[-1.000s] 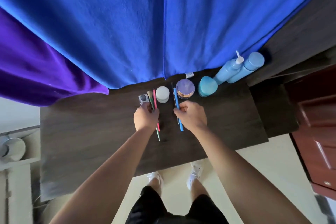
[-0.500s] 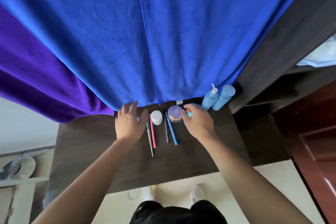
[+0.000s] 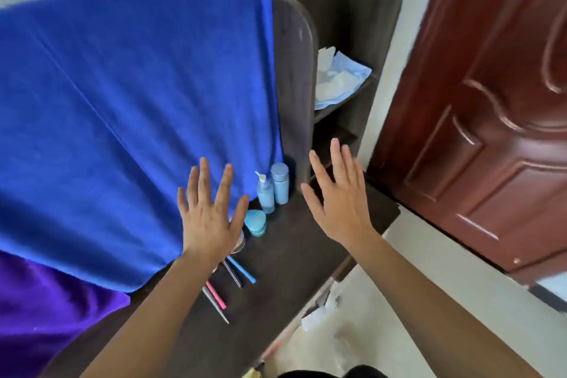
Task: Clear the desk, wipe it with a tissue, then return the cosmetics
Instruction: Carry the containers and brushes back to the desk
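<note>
- I am holding my left hand (image 3: 211, 218) and my right hand (image 3: 343, 202) palm-down above the desk (image 3: 291, 258). The fingers are straight and spread, the two hands are well apart, and neither is gripping anything.
- The cosmetics are sitting in a row along the desk's back edge, against the hanging blue towel (image 3: 138, 95).
- A pump bottle (image 3: 264, 193) and a capped bottle (image 3: 279, 182) are standing upright side by side near the back right corner. A teal jar (image 3: 255, 222) is sitting just in front of them.
- A clear jar (image 3: 238, 244) is showing only partly from under my left hand.
- A blue pen (image 3: 242, 270), a dark pencil (image 3: 232, 273), a pink pencil (image 3: 216, 294) and a grey brush handle (image 3: 216, 307) are lying side by side below my left wrist. Their long axes are running from the back edge toward the front edge, roughly in line with my left forearm.
- My left hand is hovering over the clear jar and the stick tops, so it is the nearer one for those. The bottles are standing in the gap between my hands, within reach of either.
- My right hand is hovering over the desk's right end, nearer the tissues (image 3: 337, 77), which are lying on a shelf (image 3: 345, 101) beyond that end, above my fingertips.
- With my hands empty and everything lined up, I am unable to tell whether clearing is about to start or the returning is finished.
</note>
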### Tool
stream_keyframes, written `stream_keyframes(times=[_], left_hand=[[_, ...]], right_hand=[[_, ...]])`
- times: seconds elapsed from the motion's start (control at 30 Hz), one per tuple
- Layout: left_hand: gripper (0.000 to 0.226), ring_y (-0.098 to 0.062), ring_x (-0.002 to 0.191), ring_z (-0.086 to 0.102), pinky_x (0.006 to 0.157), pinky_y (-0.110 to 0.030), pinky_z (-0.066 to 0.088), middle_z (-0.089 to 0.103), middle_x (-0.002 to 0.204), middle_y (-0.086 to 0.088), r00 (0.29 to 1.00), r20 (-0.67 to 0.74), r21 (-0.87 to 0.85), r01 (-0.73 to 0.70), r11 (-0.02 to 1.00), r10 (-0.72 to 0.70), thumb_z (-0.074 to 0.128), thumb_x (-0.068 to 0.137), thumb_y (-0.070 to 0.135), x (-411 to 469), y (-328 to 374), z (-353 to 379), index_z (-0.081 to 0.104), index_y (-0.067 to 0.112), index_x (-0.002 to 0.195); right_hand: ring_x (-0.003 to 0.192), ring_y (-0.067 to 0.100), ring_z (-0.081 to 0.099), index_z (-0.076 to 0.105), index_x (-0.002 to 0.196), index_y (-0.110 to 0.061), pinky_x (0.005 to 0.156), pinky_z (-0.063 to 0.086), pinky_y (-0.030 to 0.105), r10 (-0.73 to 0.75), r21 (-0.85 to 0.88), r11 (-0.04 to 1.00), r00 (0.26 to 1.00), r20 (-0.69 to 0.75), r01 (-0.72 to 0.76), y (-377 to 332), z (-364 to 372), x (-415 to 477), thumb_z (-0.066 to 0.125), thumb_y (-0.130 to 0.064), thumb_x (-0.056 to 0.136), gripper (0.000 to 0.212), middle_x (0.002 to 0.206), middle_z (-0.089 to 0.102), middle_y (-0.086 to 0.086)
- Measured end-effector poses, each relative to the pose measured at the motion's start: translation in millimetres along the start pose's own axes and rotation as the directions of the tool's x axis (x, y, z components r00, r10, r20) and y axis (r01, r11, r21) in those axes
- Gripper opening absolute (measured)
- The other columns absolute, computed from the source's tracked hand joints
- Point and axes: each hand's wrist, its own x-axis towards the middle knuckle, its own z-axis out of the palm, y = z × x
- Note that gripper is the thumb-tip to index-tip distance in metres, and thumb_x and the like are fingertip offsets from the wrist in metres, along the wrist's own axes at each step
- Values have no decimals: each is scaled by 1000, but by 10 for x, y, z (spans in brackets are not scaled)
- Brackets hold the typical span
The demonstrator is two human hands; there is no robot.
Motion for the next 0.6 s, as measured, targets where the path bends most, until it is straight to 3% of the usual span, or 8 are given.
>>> stream_keyframes(times=[0.13, 0.23, 0.4, 0.6], left_hand=[[65, -42, 146, 23, 109, -64, 29, 17, 162, -18, 975, 50, -138, -209, 968, 217, 40, 97, 54, 102, 719, 182, 36, 20, 152], [67, -38, 149, 18, 111, -64, 27, 16, 163, -17, 924, 129, -256, -319, 913, 359, 32, 98, 55, 3, 1463, 238, 33, 18, 154], [67, -37, 149, 18, 112, -64, 26, 18, 162, -18, 755, 143, -365, -561, 743, 640, 28, 99, 57, -371, 2857, 229, 30, 19, 154], [68, -37, 149, 19, 111, -62, 28, 15, 163, -17, 567, 82, -459, -709, 536, 820, 31, 99, 58, -1151, 4752, 266, 28, 19, 155]], right_hand=[[154, 35, 5, 24, 159, -25, 122, 15, 55, 243, -205, 947, 969, -43, -247, 562, -430, -753, 34, -55, 102, 65, 167, 7, 15], [155, 32, 2, 23, 158, -26, 123, 13, 55, 423, -277, 859, 902, -88, -430, 942, -909, -1355, 31, -58, 102, 65, 168, 6, 12], [155, 32, -1, 16, 160, -26, 122, 15, 57, 614, -311, 687, 754, -235, -656, 1552, -1789, -2419, 34, -56, 102, 67, 168, 2, 11], [155, 33, 1, 12, 160, -27, 123, 14, 55, 773, -290, 433, 517, -367, -853, 2284, -2637, -3857, 27, -60, 102, 69, 168, -2, 10]])
